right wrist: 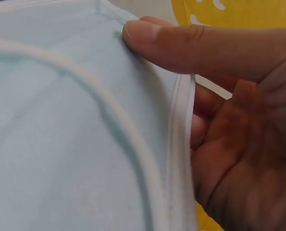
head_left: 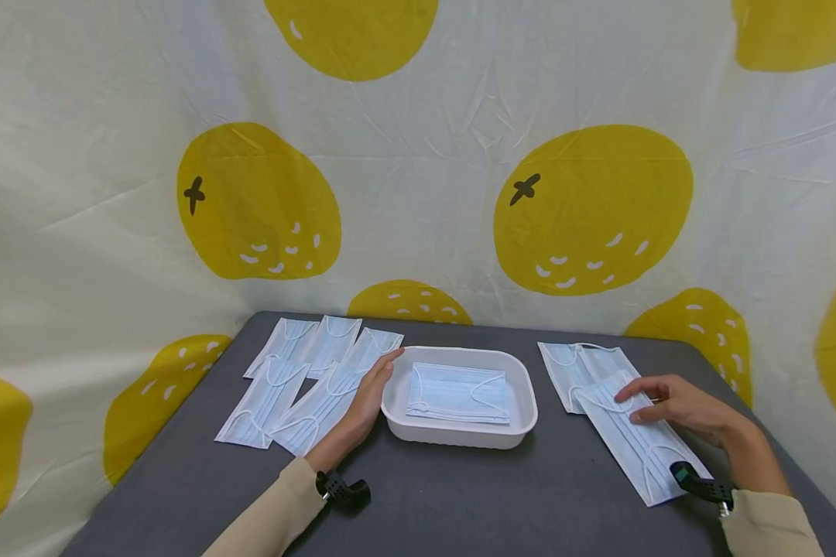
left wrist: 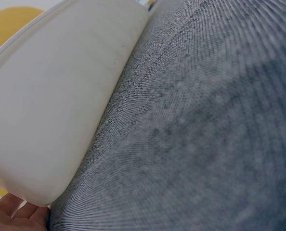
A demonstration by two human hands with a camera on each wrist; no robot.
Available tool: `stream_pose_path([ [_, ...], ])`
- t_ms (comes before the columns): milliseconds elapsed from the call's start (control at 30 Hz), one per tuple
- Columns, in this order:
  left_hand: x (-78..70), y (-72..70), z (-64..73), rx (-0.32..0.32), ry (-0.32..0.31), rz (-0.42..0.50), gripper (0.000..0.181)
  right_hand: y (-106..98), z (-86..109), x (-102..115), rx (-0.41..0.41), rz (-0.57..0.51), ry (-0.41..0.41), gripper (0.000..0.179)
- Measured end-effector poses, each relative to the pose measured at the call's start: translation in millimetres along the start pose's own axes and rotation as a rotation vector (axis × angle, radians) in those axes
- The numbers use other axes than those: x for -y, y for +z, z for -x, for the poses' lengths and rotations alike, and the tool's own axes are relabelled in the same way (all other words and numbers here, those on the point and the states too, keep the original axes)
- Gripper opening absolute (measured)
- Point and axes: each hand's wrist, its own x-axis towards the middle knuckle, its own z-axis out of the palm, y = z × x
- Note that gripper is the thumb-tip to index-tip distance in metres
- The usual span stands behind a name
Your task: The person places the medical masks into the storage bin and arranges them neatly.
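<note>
My left hand [head_left: 369, 394] lies along the left side of a white plastic tub [head_left: 453, 437], its fingers extended at the rim. In the left wrist view, those fingers [left wrist: 25, 214] show at the tub's lower corner. Light blue face masks [head_left: 457, 391] lie flat in the tub, their ear loops on top. On the right, my right hand [head_left: 683, 406] pinches a face mask [head_left: 634, 441] near its right edge. In the right wrist view, the thumb [right wrist: 167, 43] presses on the mask's blue face while the other fingers go behind it. Its lower end reaches toward my wrist.
More face masks [head_left: 557, 356] lie beyond the held one, partly covered by it. To the left of the tub, several masks [head_left: 265, 402] overlap in a spread group. A dark grey table [head_left: 460, 495] carries everything, and a white curtain [head_left: 418, 193] with yellow fruit prints hangs behind it.
</note>
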Motion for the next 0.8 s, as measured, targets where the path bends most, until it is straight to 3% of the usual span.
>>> stream_pose_path([
  [133, -0.4, 0.0, -0.4, -0.005, -0.007, -0.006, 0.047, 1.2, -0.9, 1.5, -0.035, 0.014, 0.025, 0.039],
  [567, 0.8, 0.1, 1.0, 0.0, 0.005, -0.013, 0.047, 3.4, 1.0, 14.4, -0.124, 0.1, -0.086, 0.035],
  [800, 2.0, -0.4, 0.5, -0.007, 0.014, -0.027, 0.047, 5.7, 1.9, 23.4, -0.202, 0.132, -0.102, 0.034],
])
